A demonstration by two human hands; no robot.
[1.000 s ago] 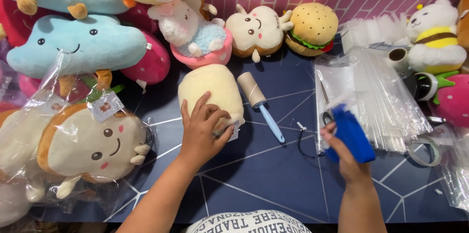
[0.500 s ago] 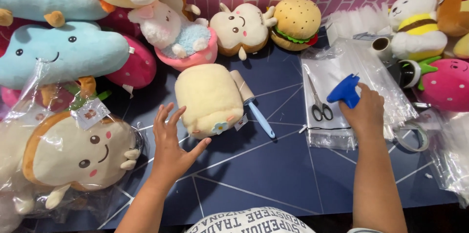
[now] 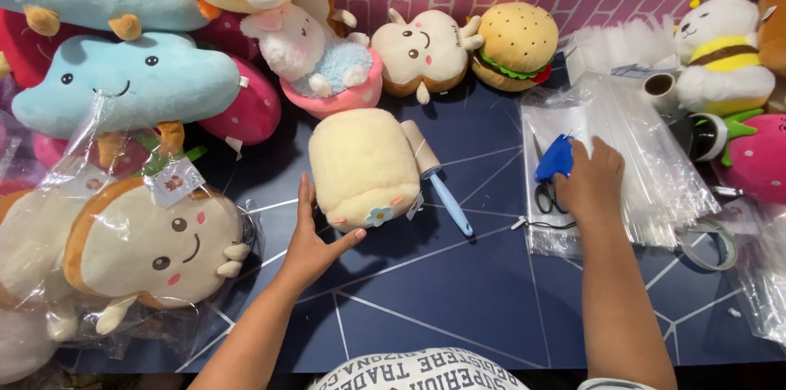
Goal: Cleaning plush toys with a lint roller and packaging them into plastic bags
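Resting open against the near end of the cream plush (image 3: 364, 167), the left hand (image 3: 315, 238) has its fingers spread wide and grips nothing; the thumb reaches toward the plush's underside. The plush lies on the dark blue table (image 3: 426, 292), just beside a lint roller (image 3: 434, 177) that touches its right flank. The right hand (image 3: 591, 185) lies on a stack of clear bags (image 3: 639, 161), its fingers curled loosely on a blue tool (image 3: 555, 159); I cannot tell whether they pinch it or only cover it. Scissors (image 3: 546, 193) lie half under that hand.

Risks, as I judge them: a one-handed push on the plush could roll it into the roller and knock the roller aside. The bags look slick, so pressure from the right hand may slide the stack toward the tape roll (image 3: 706, 244). Fingers groping near the scissors could catch the blades.
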